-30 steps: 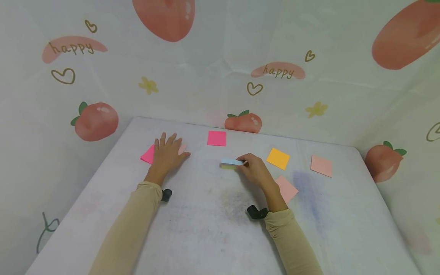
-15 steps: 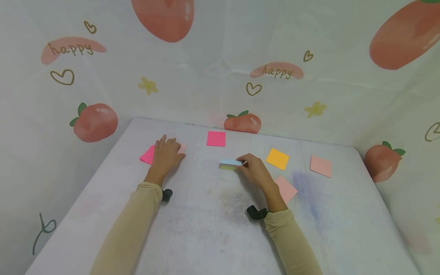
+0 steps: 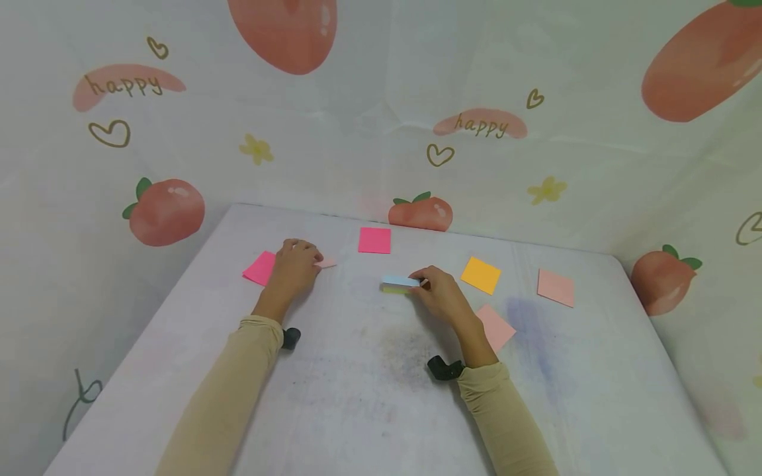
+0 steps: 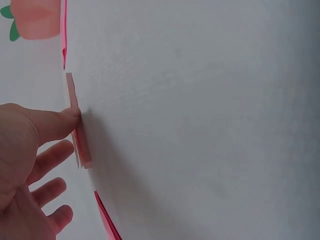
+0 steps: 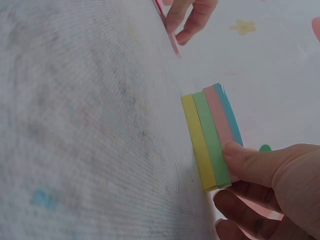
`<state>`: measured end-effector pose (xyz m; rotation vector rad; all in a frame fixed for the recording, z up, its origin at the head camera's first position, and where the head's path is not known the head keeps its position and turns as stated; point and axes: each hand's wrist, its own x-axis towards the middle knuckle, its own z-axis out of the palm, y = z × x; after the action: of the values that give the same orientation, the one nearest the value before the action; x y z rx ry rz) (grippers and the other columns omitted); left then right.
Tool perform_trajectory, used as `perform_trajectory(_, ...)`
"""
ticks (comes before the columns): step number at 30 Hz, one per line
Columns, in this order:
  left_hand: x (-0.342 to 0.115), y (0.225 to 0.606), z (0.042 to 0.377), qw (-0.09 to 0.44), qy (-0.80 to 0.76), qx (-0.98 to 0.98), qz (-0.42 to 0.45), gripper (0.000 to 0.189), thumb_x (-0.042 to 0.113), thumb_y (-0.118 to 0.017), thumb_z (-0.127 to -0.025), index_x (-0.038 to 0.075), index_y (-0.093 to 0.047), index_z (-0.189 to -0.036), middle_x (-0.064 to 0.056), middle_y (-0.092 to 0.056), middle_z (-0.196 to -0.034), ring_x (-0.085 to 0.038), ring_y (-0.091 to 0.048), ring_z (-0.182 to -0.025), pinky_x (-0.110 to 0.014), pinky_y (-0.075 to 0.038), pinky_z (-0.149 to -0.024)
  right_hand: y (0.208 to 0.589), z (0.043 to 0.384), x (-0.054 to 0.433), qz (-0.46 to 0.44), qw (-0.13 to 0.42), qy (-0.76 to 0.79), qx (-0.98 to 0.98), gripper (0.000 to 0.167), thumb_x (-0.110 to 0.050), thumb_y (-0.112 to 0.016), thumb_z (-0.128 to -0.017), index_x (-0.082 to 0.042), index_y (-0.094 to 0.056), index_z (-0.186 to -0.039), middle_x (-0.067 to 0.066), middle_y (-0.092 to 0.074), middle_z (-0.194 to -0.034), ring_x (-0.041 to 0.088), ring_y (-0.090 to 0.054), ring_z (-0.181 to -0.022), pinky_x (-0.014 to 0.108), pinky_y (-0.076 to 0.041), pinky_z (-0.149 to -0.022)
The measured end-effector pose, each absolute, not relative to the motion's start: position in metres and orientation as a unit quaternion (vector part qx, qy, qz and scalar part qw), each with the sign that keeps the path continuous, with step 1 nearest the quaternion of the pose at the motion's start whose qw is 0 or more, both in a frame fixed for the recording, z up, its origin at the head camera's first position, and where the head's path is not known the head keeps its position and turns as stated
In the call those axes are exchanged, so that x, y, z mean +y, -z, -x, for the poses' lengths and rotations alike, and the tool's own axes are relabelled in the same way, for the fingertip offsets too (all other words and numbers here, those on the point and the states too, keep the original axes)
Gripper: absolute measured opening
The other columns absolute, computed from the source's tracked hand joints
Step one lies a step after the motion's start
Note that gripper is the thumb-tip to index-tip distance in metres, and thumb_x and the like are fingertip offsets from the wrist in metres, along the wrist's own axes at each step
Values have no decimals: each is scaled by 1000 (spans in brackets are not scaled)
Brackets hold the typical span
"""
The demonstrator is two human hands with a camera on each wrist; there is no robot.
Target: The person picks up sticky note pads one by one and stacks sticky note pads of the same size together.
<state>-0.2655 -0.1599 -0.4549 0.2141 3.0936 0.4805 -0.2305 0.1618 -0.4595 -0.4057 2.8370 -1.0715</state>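
Observation:
My left hand [image 3: 292, 268] pinches a pale pink sticky note pad [image 4: 84, 150] between thumb and fingers, close over the table at the far left. Just left of that hand, partly covered by it, lies a bright pink sticky note pad [image 3: 258, 269]. Near the middle, my right hand [image 3: 443, 297] grips a stack of sticky note pads [image 5: 210, 132] by its right end. In the right wrist view its layers run yellow, green, pink and blue, with the yellow one lowest, at the tabletop.
Another bright pink pad [image 3: 375, 240] lies at the back. To the right are an orange pad [image 3: 481, 275] and a pale pink pad [image 3: 556, 287]. A second pale pink pad [image 3: 497, 328] is partly behind the right forearm. A printed cloth [image 3: 357, 132] hangs around the table [image 3: 357, 396].
My left hand has gone from spread fingers over the pale pink pad to curled fingers pinching it; the pad has tipped and shifted slightly right. The right hand stays still with its stack.

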Motion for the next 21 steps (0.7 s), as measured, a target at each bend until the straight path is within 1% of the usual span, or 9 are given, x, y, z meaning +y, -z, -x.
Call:
perform_trajectory(3,-158,453,264,1,-158,984,-78,24,13,-65,-98,5,-70,-120,-19,-64,-132,-41,-43,-136,-58,-40,-114,460,231,162,134,40,349,926,28,-15,-72,-95,-6,-70,-122,11,-68,-118,25,-68,-98,35,-57,-82)
perform_trajectory(6,-157,451,264,4,-153,985,-86,25,12,-65,-98,5,-68,-121,-18,-68,-122,-40,-52,-123,-55,-46,-105,460,231,163,134,42,351,926,28,-15,-72,-95,-7,-70,-122,11,-68,-119,25,-68,-99,36,-57,-82)
perform_trajectory(9,-156,450,265,16,-154,984,-87,26,13,-63,-97,5,-68,-121,-17,-68,-115,-38,-56,-112,-53,-49,-99,461,232,163,133,43,353,925,28,-16,-72,-95,-7,-70,-122,11,-68,-119,25,-68,-99,36,-57,-83)
perform_trajectory(15,-153,451,266,32,-182,979,-82,30,16,-61,-98,4,-66,-125,-16,-64,-117,-34,-59,-109,-49,-52,-99,462,232,163,134,42,353,925,29,-15,-72,-95,-7,-70,-122,11,-68,-119,24,-69,-99,36,-57,-83)
perform_trajectory(18,-151,451,267,36,-200,976,-74,31,18,-61,-99,4,-65,-127,-14,-61,-117,-30,-59,-105,-46,-52,-99,462,232,163,131,44,353,925,29,-16,-72,-95,-7,-70,-123,11,-68,-119,24,-68,-99,35,-57,-83)
perform_trajectory(21,-147,449,268,38,-213,974,-71,31,18,-59,-99,4,-65,-127,-14,-60,-116,-29,-59,-102,-45,-52,-97,461,232,163,125,46,354,926,30,-16,-73,-95,-7,-70,-123,10,-68,-119,24,-68,-98,34,-57,-82)
